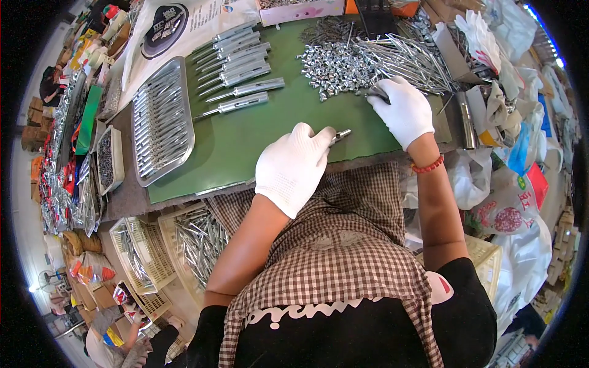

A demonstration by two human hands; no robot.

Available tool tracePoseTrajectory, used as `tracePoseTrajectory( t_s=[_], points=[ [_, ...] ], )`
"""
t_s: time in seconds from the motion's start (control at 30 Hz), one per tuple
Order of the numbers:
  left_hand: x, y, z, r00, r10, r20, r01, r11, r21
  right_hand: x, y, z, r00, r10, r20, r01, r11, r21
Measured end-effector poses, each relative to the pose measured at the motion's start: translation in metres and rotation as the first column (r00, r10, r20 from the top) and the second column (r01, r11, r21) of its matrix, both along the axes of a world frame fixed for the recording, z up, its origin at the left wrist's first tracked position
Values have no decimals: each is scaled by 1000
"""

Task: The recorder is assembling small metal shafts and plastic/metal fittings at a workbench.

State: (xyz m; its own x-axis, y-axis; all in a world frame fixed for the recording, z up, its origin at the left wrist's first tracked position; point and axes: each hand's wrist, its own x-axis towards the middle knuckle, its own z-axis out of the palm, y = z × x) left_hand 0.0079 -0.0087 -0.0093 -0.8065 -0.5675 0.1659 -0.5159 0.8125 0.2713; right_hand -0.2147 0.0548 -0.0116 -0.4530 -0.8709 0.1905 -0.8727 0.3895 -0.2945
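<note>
Clamped on a silver tube [340, 135], my left hand [293, 162] has thumb and fingers together around it, the end poking out toward two o'clock above the green mat [227, 144]. And at two o'clock from that hand, there's my right hand [402, 110], fingertips curled in at the near edge of the small metal fittings [331, 69]. Something dark shows at those tips; from out here I can't tell whether it's a part or grubby glove, so I won't call that grip. Loose rods [405, 58] fan out at its twelve o'clock, crowding the heap, so I'd want single pieces taken from the bare fringe, where nothing drags along. Over on the left, I'd say a light, steady hold suits best: firm enough that the tube can't roll, far enough back that its end is free and in sight. Good lining-up calls for the two hands meeting low over the mat. At eleven o'clock, silver tools [245, 102] lie in a neat row, and at ten, a metal tray [189, 110] is loaded with more.
</note>
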Motion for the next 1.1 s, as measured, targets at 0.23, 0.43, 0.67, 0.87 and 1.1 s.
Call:
tracePoseTrajectory(
  t_s=[0.23,0.43,0.67,0.87,1.1],
  points=[
    [1,0,-2,1000,0,-3,0,1000,9,-1,2,-3,996,57,-62,-53,996,75],
    [0,0,-1,1000,0,7,0,1000,-10,4,-8,1,999,53,3,-53,999,2],
    [0,0,0,1000,4,3,-4,1000,15,6,-7,2,996,70,61,-72,997,36],
    [1,-1,0,1000,-3,1,3,1000,29,7,-6,4,990,109,89,-116,990,79],
    [0,0,-1,1000,-4,-18,4,1000,17,25,-14,18,939,203,-276,-108,940,325]
  ],
)
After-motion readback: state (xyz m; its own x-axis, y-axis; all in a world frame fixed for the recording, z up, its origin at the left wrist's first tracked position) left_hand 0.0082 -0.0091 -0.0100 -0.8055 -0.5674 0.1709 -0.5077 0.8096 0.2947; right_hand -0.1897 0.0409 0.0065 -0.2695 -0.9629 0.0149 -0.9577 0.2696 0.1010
